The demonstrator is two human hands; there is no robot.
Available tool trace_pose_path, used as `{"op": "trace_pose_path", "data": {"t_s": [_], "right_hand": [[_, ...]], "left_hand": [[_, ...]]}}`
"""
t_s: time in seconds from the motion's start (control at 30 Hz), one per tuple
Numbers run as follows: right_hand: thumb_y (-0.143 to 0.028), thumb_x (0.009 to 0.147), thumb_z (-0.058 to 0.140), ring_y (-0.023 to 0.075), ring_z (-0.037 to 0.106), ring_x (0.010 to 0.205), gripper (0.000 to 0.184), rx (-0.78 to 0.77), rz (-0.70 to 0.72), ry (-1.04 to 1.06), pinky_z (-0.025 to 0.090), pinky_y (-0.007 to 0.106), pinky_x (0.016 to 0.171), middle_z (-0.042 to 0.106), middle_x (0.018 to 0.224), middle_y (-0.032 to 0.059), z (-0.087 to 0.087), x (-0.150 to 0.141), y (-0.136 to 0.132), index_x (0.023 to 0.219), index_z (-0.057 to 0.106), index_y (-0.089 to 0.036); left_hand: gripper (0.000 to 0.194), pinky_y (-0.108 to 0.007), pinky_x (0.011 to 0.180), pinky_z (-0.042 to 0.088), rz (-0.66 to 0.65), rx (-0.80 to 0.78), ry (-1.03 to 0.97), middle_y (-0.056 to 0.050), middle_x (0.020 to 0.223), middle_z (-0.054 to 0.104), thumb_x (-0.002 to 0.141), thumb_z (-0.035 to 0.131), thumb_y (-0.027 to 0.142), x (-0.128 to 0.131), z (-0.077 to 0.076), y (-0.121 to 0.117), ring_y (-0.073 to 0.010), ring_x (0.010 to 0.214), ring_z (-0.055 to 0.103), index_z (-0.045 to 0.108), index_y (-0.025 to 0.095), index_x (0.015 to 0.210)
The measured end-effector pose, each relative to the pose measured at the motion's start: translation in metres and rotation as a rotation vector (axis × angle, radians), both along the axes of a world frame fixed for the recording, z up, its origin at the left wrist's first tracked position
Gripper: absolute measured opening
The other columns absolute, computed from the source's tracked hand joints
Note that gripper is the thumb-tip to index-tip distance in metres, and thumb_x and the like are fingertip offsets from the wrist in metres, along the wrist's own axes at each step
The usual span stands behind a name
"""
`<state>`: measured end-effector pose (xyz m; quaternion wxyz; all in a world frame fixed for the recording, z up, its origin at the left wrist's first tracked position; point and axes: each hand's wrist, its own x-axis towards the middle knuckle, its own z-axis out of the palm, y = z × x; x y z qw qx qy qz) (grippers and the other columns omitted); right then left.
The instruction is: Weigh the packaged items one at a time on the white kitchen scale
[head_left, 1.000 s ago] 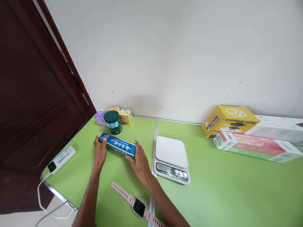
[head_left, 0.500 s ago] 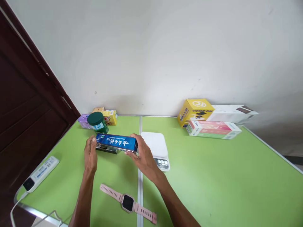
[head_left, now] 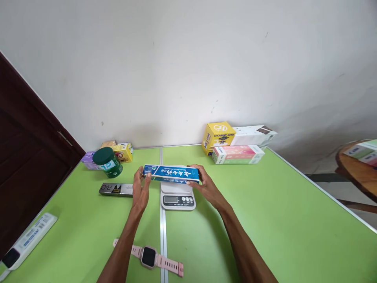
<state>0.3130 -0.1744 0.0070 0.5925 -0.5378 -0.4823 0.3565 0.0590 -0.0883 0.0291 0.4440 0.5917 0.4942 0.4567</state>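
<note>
A pale green bench (head_left: pixel 265 220) with metal edging and a silver seam fills the view, and a brown round wooden top (head_left: pixel 361 181) now shows beyond its right edge, which it did not a second ago. Toward the bench's far right corner lie a long white carton (head_left: pixel 250 135), a long pink, green and white carton (head_left: pixel 238 154) in front of it, and a yellow cube-shaped carton (head_left: pixel 219 137). The white flat kitchen scale (head_left: pixel 178 201) sits just right of the seam, in its earlier place. The long blue cardboard toothpaste box (head_left: pixel 172 173), a second ago left of the seam near the dark green round jar (head_left: pixel 108 162), is now held raised, its image overlapping the scale's platform. The left grip (head_left: pixel 140 188) pinches its left end between thumb and fingers; the right grip (head_left: pixel 207 186) pinches its right end likewise. The black and silver slim box (head_left: pixel 118 189), formerly hidden, shows near the left grip, and the pink-strapped watch (head_left: pixel 148 257) lies toward the near edge.
</note>
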Motion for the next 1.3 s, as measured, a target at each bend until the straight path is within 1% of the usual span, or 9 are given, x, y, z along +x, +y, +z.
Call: {"op": "trace_pose_path", "data": {"t_s": [0.17,0.3,0.37,0.47,0.6,0.77,1.03,1.17,1.3], "right_hand": [[-0.048,0.078,0.086,0.0321,0.061,0.134,0.072,-0.042,0.012,0.067,0.052,0.044,0.110,0.059,0.152,0.0119,-0.016,0.004,0.002,0.140,0.057,-0.027],[-0.048,0.068,0.094,0.0328,0.054,0.144,0.097,-0.049,-0.023,0.210,0.045,0.049,0.120,0.050,0.163,0.0117,-0.027,0.009,0.003,0.153,0.049,-0.032],[-0.060,0.070,0.091,0.0337,0.056,0.143,0.097,-0.049,-0.120,0.317,0.044,0.052,0.120,0.056,0.158,0.0141,-0.036,0.009,0.005,0.152,0.050,-0.030],[-0.084,0.079,0.069,0.0355,0.065,0.132,0.088,-0.012,-0.324,0.461,0.049,0.055,0.116,0.069,0.139,0.0192,-0.048,0.005,0.010,0.140,0.061,-0.021],[-0.090,0.081,0.060,0.0357,0.072,0.118,0.088,0.044,-0.499,0.471,0.054,0.055,0.109,0.076,0.122,0.0212,-0.056,-0.007,0.014,0.125,0.068,-0.015],[-0.088,0.085,0.057,0.0348,0.073,0.113,0.083,0.054,-0.513,0.429,0.056,0.054,0.102,0.078,0.116,0.0204,-0.057,-0.011,0.014,0.121,0.071,-0.014],[-0.089,0.086,0.055,0.0346,0.074,0.110,0.085,0.046,-0.523,0.398,0.056,0.054,0.101,0.077,0.117,0.0220,-0.057,-0.009,0.013,0.120,0.071,-0.012],[-0.083,0.092,0.052,0.0340,0.073,0.114,0.078,0.065,-0.590,0.327,0.054,0.055,0.105,0.074,0.125,0.0212,-0.056,-0.017,0.003,0.123,0.070,-0.013],[-0.071,0.099,0.051,0.0333,0.063,0.134,0.068,0.064,-0.646,0.186,0.047,0.055,0.116,0.066,0.145,0.0179,-0.055,-0.040,-0.012,0.140,0.065,-0.018]], "left_hand": [[0.086,-0.053,0.125,0.038,-0.003,0.029,0.022,-0.020,0.162,0.050,0.092,0.060,0.073,-0.002,-0.010,0.003,-0.0354,0.148,0.051,0.045,0.018,0.156],[0.085,-0.052,0.128,0.034,0.000,0.035,-0.040,-0.018,0.159,0.054,0.094,0.056,0.075,-0.009,-0.029,0.011,-0.0324,0.149,0.051,0.043,0.020,0.158],[0.086,-0.051,0.131,0.031,0.019,-0.035,-0.119,-0.018,0.162,0.051,0.096,0.049,0.078,-0.012,-0.045,0.016,-0.0308,0.152,0.047,0.042,0.021,0.160],[0.087,-0.049,0.132,0.027,0.014,-0.101,-0.221,-0.017,0.165,0.048,0.097,0.041,0.081,-0.012,-0.071,0.020,-0.0295,0.155,0.045,0.043,0.021,0.160],[0.089,-0.049,0.132,0.030,-0.007,-0.075,-0.281,-0.017,0.164,0.050,0.095,0.043,0.082,-0.011,-0.087,0.024,-0.0298,0.153,0.048,0.044,0.021,0.160],[0.093,-0.048,0.129,0.036,0.016,-0.102,-0.350,-0.020,0.162,0.051,0.095,0.044,0.082,-0.012,-0.087,0.028,-0.0306,0.150,0.051,0.043,0.017,0.161],[0.088,-0.050,0.129,0.036,-0.005,-0.064,-0.279,-0.018,0.161,0.053,0.096,0.044,0.080,-0.014,-0.083,0.024,-0.0304,0.150,0.051,0.043,0.020,0.161],[0.087,-0.049,0.131,0.031,-0.014,-0.037,-0.176,-0.016,0.167,0.046,0.097,0.042,0.079,-0.011,-0.070,0.016,-0.0297,0.155,0.045,0.041,0.022,0.163],[0.084,-0.046,0.135,0.019,-0.004,0.076,0.000,-0.011,0.173,0.036,0.098,0.043,0.078,-0.005,-0.052,0.008,-0.0281,0.163,0.027,0.044,0.023,0.161]]}}
